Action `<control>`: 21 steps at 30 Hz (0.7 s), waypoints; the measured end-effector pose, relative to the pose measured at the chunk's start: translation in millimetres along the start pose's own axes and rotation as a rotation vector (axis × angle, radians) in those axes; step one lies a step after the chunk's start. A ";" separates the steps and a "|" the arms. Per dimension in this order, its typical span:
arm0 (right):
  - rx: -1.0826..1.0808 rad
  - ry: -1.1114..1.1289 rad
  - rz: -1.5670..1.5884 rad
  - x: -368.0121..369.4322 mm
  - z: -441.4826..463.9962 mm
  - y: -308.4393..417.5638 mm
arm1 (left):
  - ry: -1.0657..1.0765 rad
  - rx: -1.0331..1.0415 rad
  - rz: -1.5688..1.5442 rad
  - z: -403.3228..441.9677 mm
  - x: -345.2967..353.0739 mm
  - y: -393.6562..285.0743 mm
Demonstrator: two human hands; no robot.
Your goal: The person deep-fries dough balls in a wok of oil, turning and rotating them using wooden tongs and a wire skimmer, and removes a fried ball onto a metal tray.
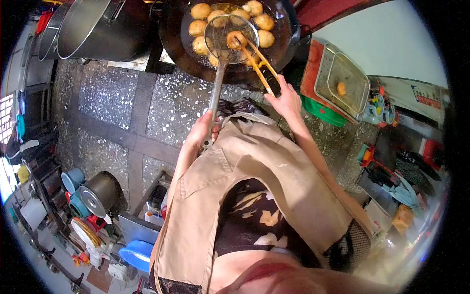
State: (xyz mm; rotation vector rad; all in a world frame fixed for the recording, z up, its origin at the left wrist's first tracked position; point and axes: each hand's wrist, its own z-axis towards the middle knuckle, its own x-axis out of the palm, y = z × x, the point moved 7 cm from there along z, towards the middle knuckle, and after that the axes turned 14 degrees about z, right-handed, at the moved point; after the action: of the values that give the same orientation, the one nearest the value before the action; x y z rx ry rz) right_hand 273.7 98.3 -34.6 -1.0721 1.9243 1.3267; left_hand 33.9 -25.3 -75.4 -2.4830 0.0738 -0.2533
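My left hand (199, 131) is wrapped round the long metal handle of a round wire strainer (218, 88). The strainer's mesh bowl lies over a black wok (175, 46) of dark oil, where several golden fried balls (197, 28) float. In my right hand (286, 100) is a pair of wooden tongs or long chopsticks (264, 73); which of the two I cannot tell. Their tips are at a browner ball (236, 40) with a dark spot, at the strainer's bowl.
Right of the wok, a metal tray (348, 100) holding one fried piece (341, 88) rests over a green basin (323, 111). Large metal pots (98, 34) stand at upper left. A lidded pot (100, 193) and blue basin (137, 255) are at lower left.
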 end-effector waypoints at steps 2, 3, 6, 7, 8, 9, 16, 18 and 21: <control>-0.015 0.033 -0.086 -3.7 -6.3 -2.1 | 0.013 -0.050 -0.063 -0.3 1.5 1.5; -0.016 0.033 -0.087 -5.0 -8.5 -2.8 | 0.014 -0.049 -0.064 -0.7 1.4 0.4; -0.029 0.073 -0.134 -5.6 -17.0 -3.1 | 0.011 -0.016 -0.009 -1.9 2.4 1.4; -0.032 0.057 -0.160 -5.0 -14.2 -2.7 | 0.008 -0.020 -0.016 1.4 1.3 2.4; -0.032 0.043 -0.186 -4.4 -12.2 -2.3 | 0.007 -0.026 -0.022 3.1 1.0 3.5; -0.030 0.043 -0.185 -3.3 -9.7 -1.1 | 0.007 -0.027 -0.021 3.5 0.9 4.1; -0.032 0.071 -0.222 0.0 2.3 7.1 | -0.014 -0.030 0.010 1.1 0.1 -0.1; -0.046 0.069 -0.222 -4.9 -1.4 9.7 | -0.016 -0.028 0.019 0.5 -0.9 -0.5; -0.062 0.033 -0.198 -14.9 -9.3 14.0 | -0.002 0.008 0.026 -0.4 -0.6 -3.9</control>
State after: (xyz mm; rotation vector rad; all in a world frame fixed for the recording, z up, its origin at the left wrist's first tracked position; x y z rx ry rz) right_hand 269.4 96.6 -12.6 -1.2869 1.7586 1.2716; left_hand 33.2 -22.3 -72.9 -2.4723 0.1035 -0.2392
